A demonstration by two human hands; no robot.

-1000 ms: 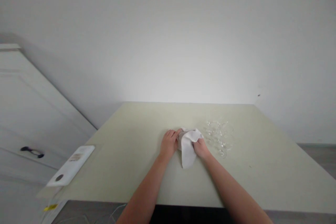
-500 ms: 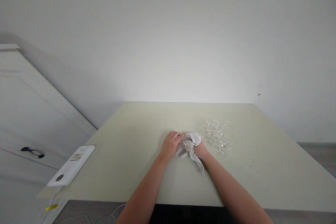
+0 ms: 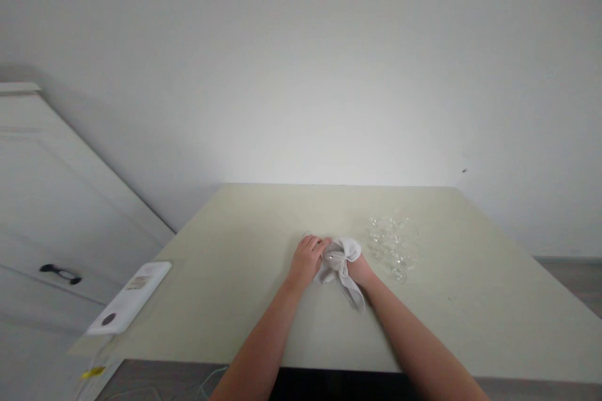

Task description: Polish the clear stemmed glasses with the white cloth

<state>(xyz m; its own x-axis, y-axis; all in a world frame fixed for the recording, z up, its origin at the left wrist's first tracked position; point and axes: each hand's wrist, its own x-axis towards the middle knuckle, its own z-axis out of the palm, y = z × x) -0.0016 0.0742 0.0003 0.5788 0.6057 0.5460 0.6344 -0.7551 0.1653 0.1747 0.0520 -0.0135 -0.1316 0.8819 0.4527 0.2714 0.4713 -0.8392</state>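
Observation:
Near the middle of the table, my left hand (image 3: 307, 259) is wrapped round a clear drinking glass (image 3: 335, 256), which lies on its side. A thin curved rim of it peeks out beyond my left fingers. My right hand (image 3: 360, 268) grips a white cloth (image 3: 348, 248) pressed to the glass's right end; its fingers are mostly covered by the fabric. One end of the cloth hangs down toward me. To the right of my hands stands a cluster of several clear glasses (image 3: 394, 241), their outlines faint against the tabletop.
The pale table (image 3: 226, 301) meets a plain wall at its far edge. On its left edge lies a flat white device (image 3: 132, 297) with a dark round spot and a cable. Beyond that is a white cabinet (image 3: 61, 194) with a dark handle (image 3: 60, 274).
Both hands stay at nearly the same place on the glass and cloth. The hanging end of the cloth has shifted slightly. The camera view has tilted a little.

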